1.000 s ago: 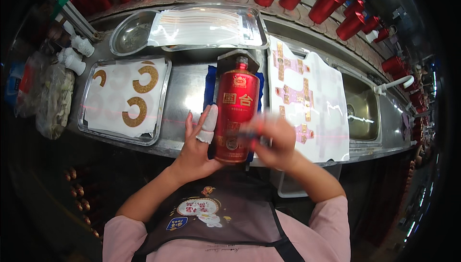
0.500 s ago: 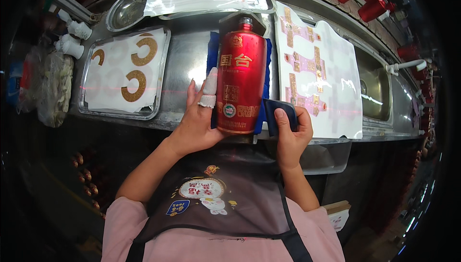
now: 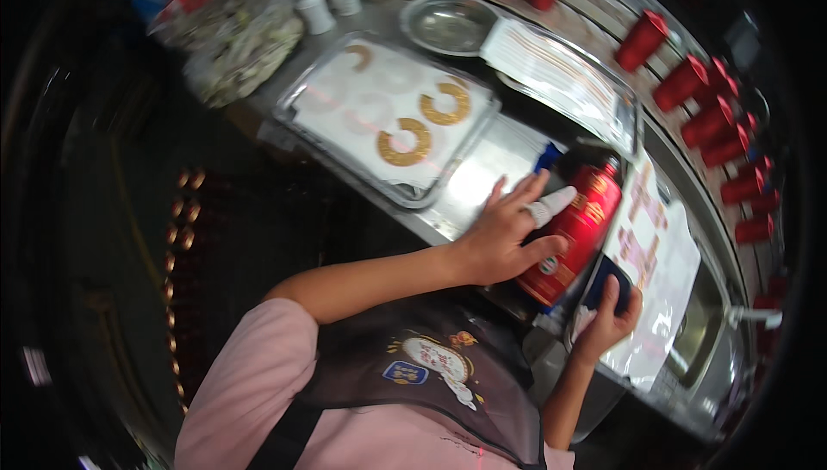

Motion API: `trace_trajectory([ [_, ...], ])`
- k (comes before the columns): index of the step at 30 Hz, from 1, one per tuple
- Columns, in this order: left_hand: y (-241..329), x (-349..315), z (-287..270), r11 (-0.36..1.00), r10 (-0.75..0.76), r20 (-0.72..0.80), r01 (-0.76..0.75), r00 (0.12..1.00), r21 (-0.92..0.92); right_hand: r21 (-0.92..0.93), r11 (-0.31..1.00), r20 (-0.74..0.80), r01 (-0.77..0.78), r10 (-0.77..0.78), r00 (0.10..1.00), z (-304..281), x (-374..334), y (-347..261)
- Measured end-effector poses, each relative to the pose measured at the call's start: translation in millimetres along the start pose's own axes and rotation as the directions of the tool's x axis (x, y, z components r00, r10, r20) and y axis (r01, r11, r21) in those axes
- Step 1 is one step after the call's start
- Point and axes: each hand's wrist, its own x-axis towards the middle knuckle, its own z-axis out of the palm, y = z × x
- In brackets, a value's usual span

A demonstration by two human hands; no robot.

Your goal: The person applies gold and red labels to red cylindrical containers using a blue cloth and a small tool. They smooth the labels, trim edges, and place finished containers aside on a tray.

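A red bottle (image 3: 587, 220) with gold lettering and a dark neck lies on its back in a holder on the metal bench, with blue cloth (image 3: 546, 158) showing beside it. My left hand (image 3: 500, 237) rests against the bottle's left side, fingers spread and thumb over its lower front. White wrapping covers one finger. On the other side, my right hand (image 3: 613, 322) grips a dark blue flat scraper-like pad (image 3: 610, 285) between thumb and fingers, close to the bottle's lower right edge. Some blur softens the picture.
Left of the bottle sits a tray (image 3: 297, 82) with gold C-shaped labels (image 3: 403, 143). Behind are a round metal bowl (image 3: 448, 26) and a tray of striped strips (image 3: 560, 69). On the right, a label sheet (image 3: 668, 298) lies beside a sink (image 3: 693, 332). Red bottles (image 3: 642, 39) line the back.
The view has swung left and tilted, so the bench now slants. My left thumb has come onto the bottle's front. The pad stays in my right hand beside the bottle.
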Motion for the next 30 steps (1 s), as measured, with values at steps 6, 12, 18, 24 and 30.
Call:
trace_trajectory([
  [6,3.7,88.2,0.3,0.951,-0.176,-0.464,0.027,0.868,-0.309,-0.291,0.886,0.178,0.360,-0.320,0.931,-32.4,42.1,29.7],
  [12,-3.9,116.2,18.2,0.951,-0.201,0.050,0.207,0.978,-0.231,-0.023,0.999,0.405,-0.046,0.051,0.913,-56.2,39.5,-22.7],
  [18,-14.9,140.7,40.2,0.870,-0.285,0.108,0.304,0.953,-0.388,-0.242,0.913,0.367,0.327,-0.226,0.902,29.7,-21.4,-23.4],
  [24,-18.6,87.4,-15.1,0.875,-0.263,0.011,0.244,0.965,-0.417,-0.022,0.939,0.510,0.344,-0.285,0.812,14.0,-46.4,-44.4],
  [30,-15.5,-76.3,-178.9,0.883,-0.213,-0.094,0.150,0.973,-0.445,0.087,0.764,0.844,0.640,-0.398,0.360,49.4,-51.8,-95.4],
])
